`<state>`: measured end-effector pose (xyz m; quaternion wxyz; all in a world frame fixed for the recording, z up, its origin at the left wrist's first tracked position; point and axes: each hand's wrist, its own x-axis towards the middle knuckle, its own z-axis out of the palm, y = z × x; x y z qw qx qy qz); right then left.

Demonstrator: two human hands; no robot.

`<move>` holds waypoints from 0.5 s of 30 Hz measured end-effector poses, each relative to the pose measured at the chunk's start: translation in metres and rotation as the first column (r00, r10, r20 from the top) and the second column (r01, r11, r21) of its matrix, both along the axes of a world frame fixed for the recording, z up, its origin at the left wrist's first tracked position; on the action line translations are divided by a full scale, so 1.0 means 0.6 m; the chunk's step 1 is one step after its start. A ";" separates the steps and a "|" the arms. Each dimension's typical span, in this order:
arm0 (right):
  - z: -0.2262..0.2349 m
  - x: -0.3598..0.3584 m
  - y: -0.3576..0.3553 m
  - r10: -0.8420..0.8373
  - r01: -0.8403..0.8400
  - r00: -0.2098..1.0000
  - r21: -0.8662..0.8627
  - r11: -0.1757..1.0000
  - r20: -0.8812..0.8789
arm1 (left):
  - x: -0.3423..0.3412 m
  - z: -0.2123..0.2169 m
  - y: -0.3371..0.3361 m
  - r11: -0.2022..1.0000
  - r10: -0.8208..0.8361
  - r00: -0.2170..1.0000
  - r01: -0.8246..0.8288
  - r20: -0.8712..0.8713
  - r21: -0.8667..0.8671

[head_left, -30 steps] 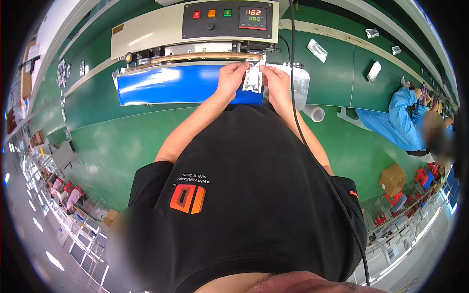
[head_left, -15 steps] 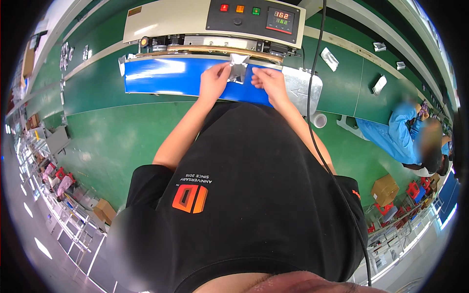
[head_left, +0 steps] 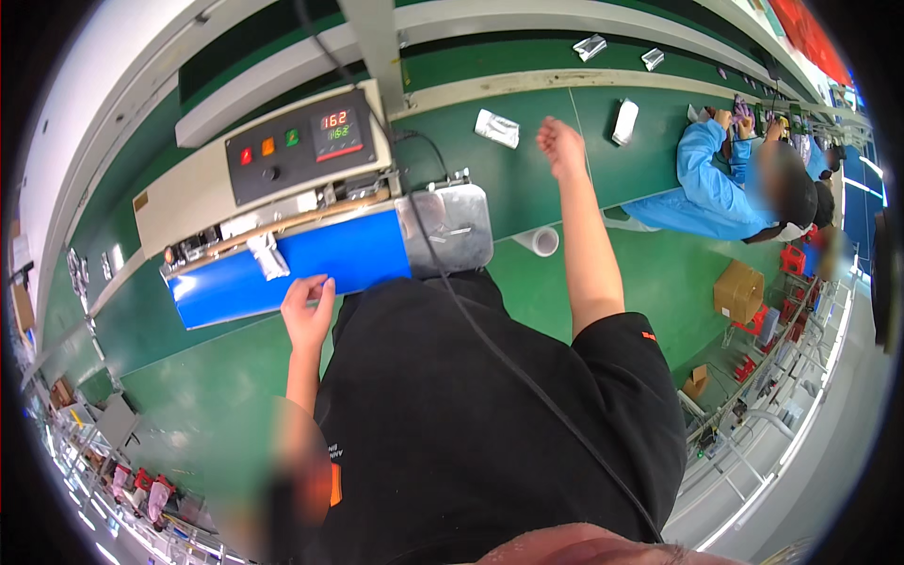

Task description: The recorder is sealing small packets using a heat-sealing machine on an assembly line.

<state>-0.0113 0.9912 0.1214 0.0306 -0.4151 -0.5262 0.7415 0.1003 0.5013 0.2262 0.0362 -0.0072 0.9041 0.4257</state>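
Note:
A silver foil pouch (head_left: 269, 257) lies on the blue belt guard (head_left: 344, 252) of a band sealing machine (head_left: 254, 169), its upper end at the sealing slot. Just below the front edge of the guard, my left hand (head_left: 309, 313) is open and holds nothing, thumb and fingers apart. My right arm stretches out over the green table, and my right hand (head_left: 563, 149) hovers between two foil pouches, a silver one (head_left: 497, 129) on its left and a whiter one (head_left: 624, 122) on its right. Its fingers are loosely bent, apart and without anything visible in them.
A black cable (head_left: 461, 301) hangs across the view in front of the machine. A white roll or cup (head_left: 541, 241) sits at the table's front edge. More foil pouches (head_left: 590, 47) lie farther back. To the right, a person in blue (head_left: 720, 179) works at the same table.
The pouch has left my hands and now sits at the sealing slot. My right hand has swung far right over the table; my left has drawn back. The view has turned right.

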 end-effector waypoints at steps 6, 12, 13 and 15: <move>-0.160 -0.199 0.244 -0.089 0.025 0.993 0.591 0.806 0.079 | 0.030 -0.008 0.036 0.991 0.023 0.999 -0.018 0.037 -0.132; -0.209 -0.332 0.355 0.055 -0.563 0.777 0.654 0.505 0.626 | 0.093 -0.015 0.049 0.952 0.156 0.979 -0.114 0.131 -0.284; -0.201 -0.342 0.349 0.038 -0.596 0.734 0.616 0.515 0.678 | 0.102 -0.018 0.053 0.950 0.203 0.971 -0.164 0.125 -0.266; -0.184 -0.348 0.315 0.028 -0.538 0.754 0.593 0.599 0.656 | 0.114 -0.027 0.058 0.934 0.339 0.914 -0.298 0.222 -0.197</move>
